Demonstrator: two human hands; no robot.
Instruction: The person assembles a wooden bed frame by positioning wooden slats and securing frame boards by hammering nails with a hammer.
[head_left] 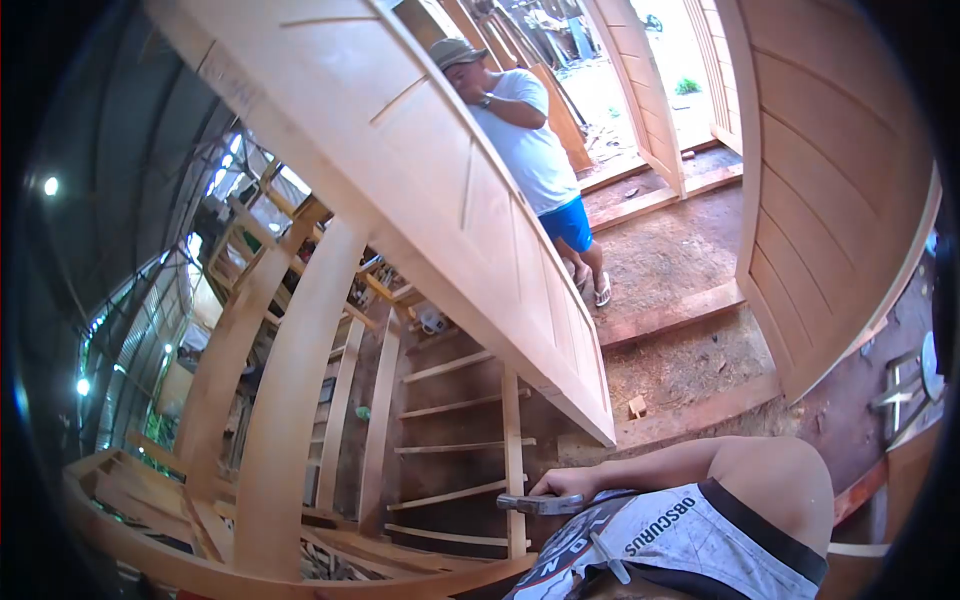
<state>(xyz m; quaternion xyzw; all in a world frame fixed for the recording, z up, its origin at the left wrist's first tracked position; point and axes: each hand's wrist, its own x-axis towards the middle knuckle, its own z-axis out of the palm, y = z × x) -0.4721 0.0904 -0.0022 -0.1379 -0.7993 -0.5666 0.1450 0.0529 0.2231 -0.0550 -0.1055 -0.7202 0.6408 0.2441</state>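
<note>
My right hand (pixel 560 482) is closed around a metal tool (pixel 540 504) that looks like a hammer, held close in front of my patterned sleeveless shirt (pixel 655 530). The metal part shows below the fingers, while the rest of the tool is hard to see. My left hand is outside the view. Just above my right hand, a large pale wooden door panel (pixel 440 190) stands at a slant across the middle. To the left of the hand is a wooden frame with thin crosspieces (pixel 515 450).
A person (pixel 525 130) in a white shirt, blue shorts and a hat stands behind the panel, one hand at the face. Another grooved panel (pixel 820 190) rises at the right. Wooden beams (pixel 690 410) cross the dirt floor. Curved wooden pieces (pixel 300 400) fill the left side.
</note>
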